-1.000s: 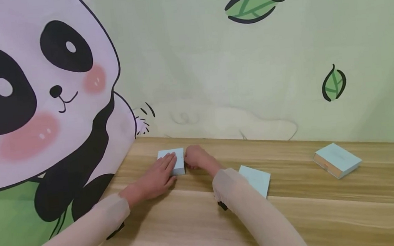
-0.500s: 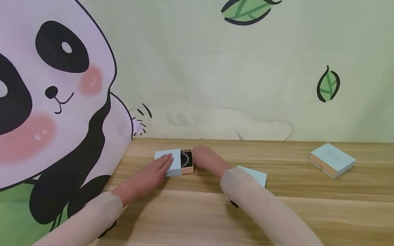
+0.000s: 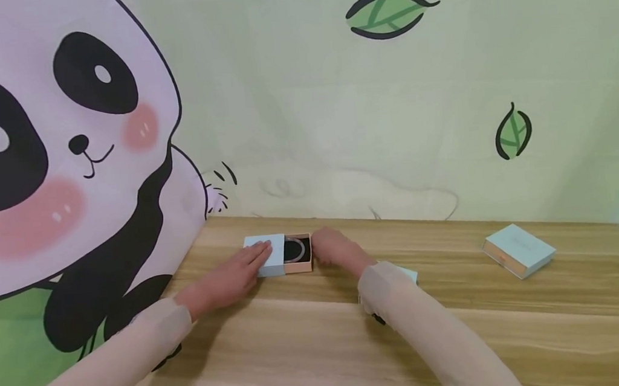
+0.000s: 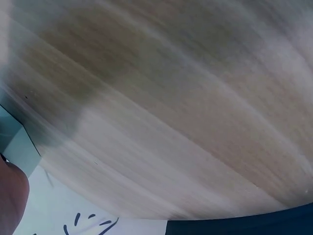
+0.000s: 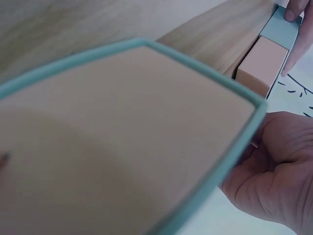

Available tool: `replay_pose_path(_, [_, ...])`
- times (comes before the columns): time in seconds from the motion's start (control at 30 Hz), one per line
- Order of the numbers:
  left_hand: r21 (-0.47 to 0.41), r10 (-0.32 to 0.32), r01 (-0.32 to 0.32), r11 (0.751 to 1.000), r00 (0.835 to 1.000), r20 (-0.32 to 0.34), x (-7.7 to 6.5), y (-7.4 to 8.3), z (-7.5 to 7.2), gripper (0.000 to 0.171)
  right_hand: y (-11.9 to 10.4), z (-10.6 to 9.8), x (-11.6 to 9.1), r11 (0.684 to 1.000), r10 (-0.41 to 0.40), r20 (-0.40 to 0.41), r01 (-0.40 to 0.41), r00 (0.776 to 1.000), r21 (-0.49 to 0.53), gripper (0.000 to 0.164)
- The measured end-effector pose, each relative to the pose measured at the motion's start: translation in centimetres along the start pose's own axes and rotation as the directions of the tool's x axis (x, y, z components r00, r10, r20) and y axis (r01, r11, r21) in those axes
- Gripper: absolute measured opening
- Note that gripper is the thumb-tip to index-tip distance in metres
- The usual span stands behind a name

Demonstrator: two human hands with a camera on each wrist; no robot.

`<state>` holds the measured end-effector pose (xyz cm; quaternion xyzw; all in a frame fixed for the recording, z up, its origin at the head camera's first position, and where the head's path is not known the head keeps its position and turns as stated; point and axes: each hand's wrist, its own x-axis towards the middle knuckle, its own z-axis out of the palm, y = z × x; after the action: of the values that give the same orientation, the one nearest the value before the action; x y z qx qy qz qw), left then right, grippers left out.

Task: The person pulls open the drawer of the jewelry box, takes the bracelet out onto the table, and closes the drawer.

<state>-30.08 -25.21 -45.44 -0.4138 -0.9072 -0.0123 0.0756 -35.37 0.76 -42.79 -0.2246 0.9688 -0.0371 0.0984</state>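
A light blue slide-out box (image 3: 265, 254) lies at the back left of the table, its pinkish drawer (image 3: 299, 266) drawn partly out to the right. Inside the drawer a grey bangle (image 3: 299, 249) rests on black lining, partly covered by the sleeve. My left hand (image 3: 229, 278) presses on the box sleeve with straight fingers on top. In the right wrist view its thumb (image 5: 293, 12) touches the sleeve's side. My right hand (image 3: 338, 251) has curled fingers at the drawer's right end and seems to hold it there; the exact hold is hidden.
A second light blue box (image 3: 405, 273) lies mostly beneath my right forearm; its pinkish end fills much of the right wrist view. Another light blue box (image 3: 520, 250) sits at the right on the wooden table (image 3: 278, 347). A panda-printed cloth (image 3: 291, 97) hangs behind.
My right hand has moved right, and the drawer has slid out of the sleeve with it, exposing the bangle. My left hand has stayed on the sleeve. The view has shifted slightly.
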Motion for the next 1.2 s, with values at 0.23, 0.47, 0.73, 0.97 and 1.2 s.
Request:
replay_pose_path(0.23, [0.009,0.052,-0.051,0.999,0.997,-0.057,-0.4,-0.2,0.4,0.060,0.3,0.1,-0.4,0.999,-0.001,0.028,-0.001,1.000,0.039,0.038])
replay_pose_path(0.47, [0.003,0.055,-0.055,0.999,0.997,-0.050,0.3,-0.5,1.0,0.060,1.1,0.0,0.1,0.988,0.058,0.092,-0.070,0.994,0.140,0.039])
replay_pose_path(0.73, [-0.010,0.037,-0.037,0.999,0.999,-0.017,0.9,-0.8,0.6,0.060,1.6,-0.4,0.6,0.950,0.096,0.154,-0.137,0.983,0.281,0.035])
replay_pose_path(0.97, [-0.002,0.080,-0.080,0.997,0.997,0.009,0.6,-1.8,-0.1,0.060,1.4,-0.7,0.2,0.934,0.057,0.146,-0.104,0.988,0.341,0.031])
replay_pose_path(1.2, [-0.007,0.091,-0.091,0.996,0.992,0.091,0.5,-2.7,-0.8,0.060,1.4,-0.8,0.5,0.939,0.078,0.178,-0.132,0.981,0.317,0.031])
